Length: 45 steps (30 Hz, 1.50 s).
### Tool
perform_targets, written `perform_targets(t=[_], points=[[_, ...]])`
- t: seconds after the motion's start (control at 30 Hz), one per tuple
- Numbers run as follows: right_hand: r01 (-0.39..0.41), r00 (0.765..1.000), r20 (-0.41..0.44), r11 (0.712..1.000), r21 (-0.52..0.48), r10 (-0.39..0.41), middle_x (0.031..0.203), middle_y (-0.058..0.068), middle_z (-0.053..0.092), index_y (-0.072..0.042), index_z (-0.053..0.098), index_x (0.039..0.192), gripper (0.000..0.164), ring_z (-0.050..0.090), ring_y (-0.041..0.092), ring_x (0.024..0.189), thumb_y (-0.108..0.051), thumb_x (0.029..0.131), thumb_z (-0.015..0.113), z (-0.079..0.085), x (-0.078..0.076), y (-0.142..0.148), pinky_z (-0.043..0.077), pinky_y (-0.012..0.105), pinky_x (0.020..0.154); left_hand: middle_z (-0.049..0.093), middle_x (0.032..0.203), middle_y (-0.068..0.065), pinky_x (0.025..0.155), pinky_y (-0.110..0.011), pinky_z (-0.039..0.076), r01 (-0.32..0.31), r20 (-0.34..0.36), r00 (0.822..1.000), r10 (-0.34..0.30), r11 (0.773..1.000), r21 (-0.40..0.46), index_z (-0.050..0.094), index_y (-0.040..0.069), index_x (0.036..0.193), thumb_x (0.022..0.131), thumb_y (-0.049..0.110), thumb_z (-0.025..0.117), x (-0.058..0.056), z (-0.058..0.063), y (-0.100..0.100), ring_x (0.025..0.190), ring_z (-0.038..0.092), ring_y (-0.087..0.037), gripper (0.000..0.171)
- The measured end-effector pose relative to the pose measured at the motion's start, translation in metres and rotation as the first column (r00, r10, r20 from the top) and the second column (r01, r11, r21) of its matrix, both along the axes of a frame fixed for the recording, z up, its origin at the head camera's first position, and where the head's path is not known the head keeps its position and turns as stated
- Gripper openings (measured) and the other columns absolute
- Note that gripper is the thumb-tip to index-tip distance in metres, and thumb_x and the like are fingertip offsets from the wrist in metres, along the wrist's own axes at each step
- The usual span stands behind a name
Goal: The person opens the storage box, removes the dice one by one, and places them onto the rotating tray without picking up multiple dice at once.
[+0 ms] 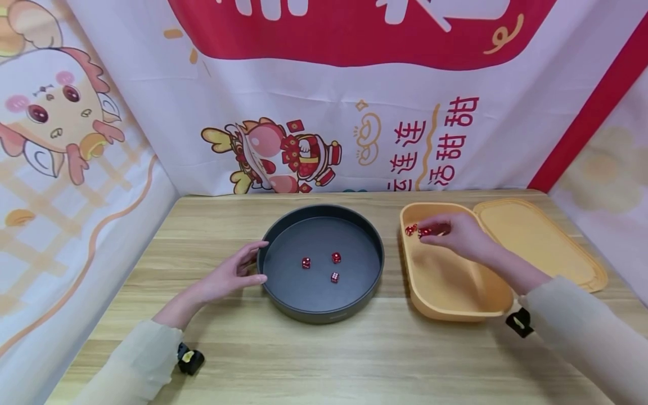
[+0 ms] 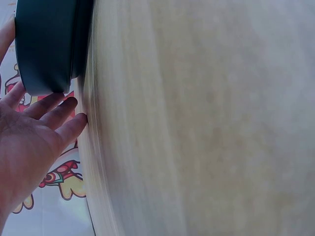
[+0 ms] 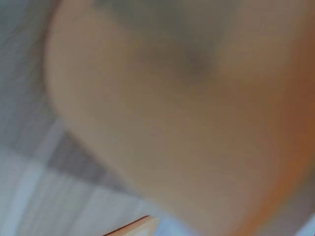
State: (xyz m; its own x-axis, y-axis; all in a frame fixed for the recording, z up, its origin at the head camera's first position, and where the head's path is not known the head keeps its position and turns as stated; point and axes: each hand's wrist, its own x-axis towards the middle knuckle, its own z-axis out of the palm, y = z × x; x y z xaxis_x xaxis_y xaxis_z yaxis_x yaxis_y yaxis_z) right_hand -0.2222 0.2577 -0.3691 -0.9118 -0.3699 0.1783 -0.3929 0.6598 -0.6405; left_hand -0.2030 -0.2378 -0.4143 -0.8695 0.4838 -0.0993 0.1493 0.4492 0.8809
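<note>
A round dark-grey pan (image 1: 298, 292) sits on the table with three red dice lying apart inside it: one die (image 1: 306, 262) to the left, another die (image 1: 336, 257) to the right and a third die (image 1: 334, 277) nearer me. My left hand (image 1: 235, 273) touches the pan's left side, fingers and thumb spread; the left wrist view shows its fingers (image 2: 59, 113) fairly straight against the dark wall. Inside the far-left part of an orange plastic box (image 1: 430, 275), my right hand (image 1: 463, 236) pinches red dice (image 1: 424, 232) between thumb and fingertips. More red (image 1: 410, 229) shows beside them, against the box wall.
An orange lid (image 1: 536, 239) lies at the box's right, partly behind it. Printed cloth (image 1: 304, 84) hangs along the table's back and sides. Wooden table (image 1: 324, 360) surface extends in front of the pan. The right wrist view is mostly a blurred orange box wall (image 3: 147, 123).
</note>
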Motion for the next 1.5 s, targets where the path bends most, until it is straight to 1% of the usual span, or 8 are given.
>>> perform_targets(t=[0.2, 0.43, 0.67, 0.83, 1.03, 1.23, 1.33, 1.5], points=[[-0.056, 0.996, 0.067, 0.998, 0.034, 0.053, 0.093, 0.001, 0.072, -0.004, 0.073, 0.109, 0.028, 0.066, 0.014, 0.081, -0.008, 0.082, 0.078, 0.012, 0.0, -0.023, 0.056, 0.027, 0.07, 0.022, 0.156, -0.022, 0.111, -0.055, 0.025, -0.004, 0.005, 1.0, 0.004, 1.0, -0.011, 0.028, 0.015, 0.152, 0.093, 0.016, 0.068, -0.001, -0.001, 0.0, 0.142, 0.02, -0.042, 0.071], [-0.169, 0.981, 0.098, 0.986, 0.01, 0.167, 0.096, 0.003, 0.072, -0.004, 0.072, 0.107, 0.027, 0.067, 0.017, 0.085, -0.006, 0.081, 0.079, 0.024, -0.001, -0.056, 0.058, 0.034, 0.076, 0.022, 0.156, -0.022, 0.111, -0.055, 0.025, -0.002, 0.006, 1.0, 0.002, 1.0, -0.005, 0.028, 0.014, 0.151, 0.093, 0.016, 0.068, -0.001, -0.002, -0.002, 0.142, 0.02, -0.042, 0.071], [-0.228, 0.969, 0.107, 0.973, 0.032, 0.224, 0.099, 0.002, 0.071, -0.008, 0.073, 0.108, 0.026, 0.066, 0.014, 0.081, -0.006, 0.082, 0.078, 0.037, -0.003, -0.082, 0.058, 0.03, 0.074, 0.021, 0.157, -0.022, 0.111, -0.055, 0.025, -0.002, 0.013, 1.0, 0.002, 1.0, 0.003, 0.028, 0.015, 0.151, 0.092, 0.019, 0.069, -0.001, -0.003, -0.003, 0.142, 0.02, -0.042, 0.072], [-0.265, 0.959, 0.111, 0.963, 0.039, 0.259, 0.097, 0.002, 0.071, -0.008, 0.073, 0.107, 0.024, 0.064, 0.014, 0.081, -0.008, 0.083, 0.077, 0.041, -0.011, -0.099, 0.057, 0.029, 0.074, 0.022, 0.157, -0.022, 0.111, -0.055, 0.025, -0.004, 0.011, 1.0, 0.004, 1.0, 0.0, 0.028, 0.016, 0.151, 0.093, 0.016, 0.068, -0.001, -0.003, -0.004, 0.142, 0.02, -0.042, 0.071], [-0.307, 0.944, 0.141, 0.95, 0.056, 0.297, 0.094, 0.002, 0.07, -0.006, 0.072, 0.108, 0.023, 0.063, 0.016, 0.082, -0.005, 0.085, 0.075, 0.032, -0.027, -0.121, 0.057, 0.029, 0.075, 0.022, 0.156, -0.022, 0.111, -0.055, 0.025, -0.002, -0.001, 1.0, 0.002, 1.0, -0.006, 0.029, 0.015, 0.151, 0.093, 0.017, 0.068, -0.001, -0.004, -0.003, 0.142, 0.02, -0.042, 0.071], [-0.335, 0.932, 0.199, 0.932, 0.142, 0.304, 0.095, 0.001, 0.068, -0.006, 0.071, 0.11, 0.023, 0.062, 0.016, 0.083, -0.007, 0.087, 0.074, 0.019, -0.039, -0.14, 0.056, 0.029, 0.076, 0.022, 0.157, -0.02, 0.111, -0.055, 0.025, 0.0, 0.001, 1.0, 0.0, 1.0, -0.001, 0.03, 0.016, 0.151, 0.092, 0.016, 0.069, -0.002, -0.004, -0.002, 0.142, 0.02, -0.041, 0.07], [-0.345, 0.924, 0.234, 0.924, 0.165, 0.303, 0.095, 0.0, 0.068, -0.006, 0.071, 0.111, 0.024, 0.062, 0.015, 0.082, -0.009, 0.087, 0.074, 0.011, -0.044, -0.145, 0.055, 0.027, 0.074, 0.023, 0.157, -0.02, 0.111, -0.055, 0.025, 0.0, -0.003, 1.0, 0.0, 1.0, -0.008, 0.03, 0.017, 0.15, 0.092, 0.016, 0.069, -0.002, -0.004, -0.002, 0.142, 0.021, -0.041, 0.07], [-0.365, 0.915, 0.248, 0.916, 0.165, 0.319, 0.094, 0.001, 0.068, -0.005, 0.07, 0.11, 0.024, 0.062, 0.016, 0.081, -0.007, 0.087, 0.074, 0.0, -0.051, -0.148, 0.055, 0.027, 0.072, 0.024, 0.156, -0.019, 0.11, -0.055, 0.026, -0.003, -0.009, 1.0, 0.003, 1.0, -0.018, 0.03, 0.017, 0.15, 0.092, 0.016, 0.069, -0.002, -0.005, -0.003, 0.142, 0.022, -0.041, 0.07]])
